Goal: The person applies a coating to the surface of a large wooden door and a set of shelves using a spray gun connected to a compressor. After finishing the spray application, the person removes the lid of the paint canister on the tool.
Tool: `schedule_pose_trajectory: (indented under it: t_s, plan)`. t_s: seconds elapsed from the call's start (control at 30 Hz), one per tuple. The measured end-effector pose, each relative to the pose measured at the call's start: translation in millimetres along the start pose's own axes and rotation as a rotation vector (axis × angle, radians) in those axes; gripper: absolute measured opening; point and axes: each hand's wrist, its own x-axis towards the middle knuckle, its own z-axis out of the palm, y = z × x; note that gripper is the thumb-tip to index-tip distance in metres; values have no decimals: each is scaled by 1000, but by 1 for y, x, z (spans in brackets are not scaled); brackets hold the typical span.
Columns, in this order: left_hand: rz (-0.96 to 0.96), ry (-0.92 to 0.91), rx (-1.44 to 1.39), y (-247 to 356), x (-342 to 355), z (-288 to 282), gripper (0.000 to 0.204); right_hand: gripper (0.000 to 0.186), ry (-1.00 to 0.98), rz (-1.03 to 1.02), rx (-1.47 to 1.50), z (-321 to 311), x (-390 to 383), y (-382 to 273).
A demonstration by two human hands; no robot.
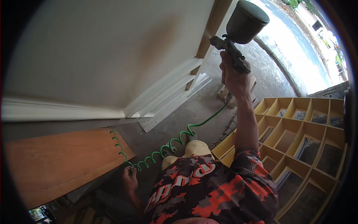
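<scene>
A spray gun (234, 54) with a dark cup (247, 23) on top is gripped in my right hand (235, 76), raised at the upper right. Its nozzle points left, toward a large white panel (93, 44) with moulded trim. From below the gun's grip runs a green coiled air hose (175, 141), looping down to the lower left. There my left hand (130, 179) is closed around the hose, near the corner of a brown wooden board (63, 160). The ends of my left fingers are small and dim.
A yellowish wooden frame with many compartments (294, 130) stands close on my right. White strips (175, 100) lie on the grey floor (186, 114) beside the panel's base. Beyond a dark floor edge (278, 67) is bright open ground. The hose crosses the floor in front of my legs (197, 148).
</scene>
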Motion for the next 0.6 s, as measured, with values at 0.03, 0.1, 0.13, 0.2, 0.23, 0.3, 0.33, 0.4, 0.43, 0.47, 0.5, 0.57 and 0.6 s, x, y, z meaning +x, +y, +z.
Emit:
schedule_pose_trajectory:
  t_s: [0.03,0.1,0.13,0.2,0.23,0.3,0.33,0.4,0.43,0.47,0.5,0.57,0.6]
  plan:
    - [0,6,13,-6,1,-7,29,25,-10,0,24,9,-8,-2]
    - [-3,14,20,-18,2,-16,30,25,-25,-4,44,23,-22,-8]
    - [9,17,20,-25,4,-20,30,25,-38,-6,23,29,-29,-11]
    - [14,26,20,-34,2,-28,31,25,-59,-7,4,41,-44,-17]
    - [22,26,26,-38,2,-32,31,25,-64,-13,-2,48,-53,-20]
    - [22,31,31,-45,2,-42,31,25,-76,-18,-6,63,-71,-25]
    - [35,28,35,-48,2,-47,30,25,-82,-23,13,71,-80,-27]
    - [40,31,40,-55,-1,-56,30,25,-96,-26,36,82,-98,-32]
    - [36,29,58,-60,-2,-60,30,25,-102,-26,33,88,-107,-35]
    - [33,26,76,-63,-1,-65,29,25,-107,-27,29,95,-115,-36]
    - [28,32,75,-66,0,-69,29,25,-115,-27,32,102,-123,-39]
    - [29,22,91,-67,-2,-77,27,30,-143,11,27,113,-137,-45]
    - [24,28,91,-70,-5,-80,27,30,-151,11,31,117,-144,-46]
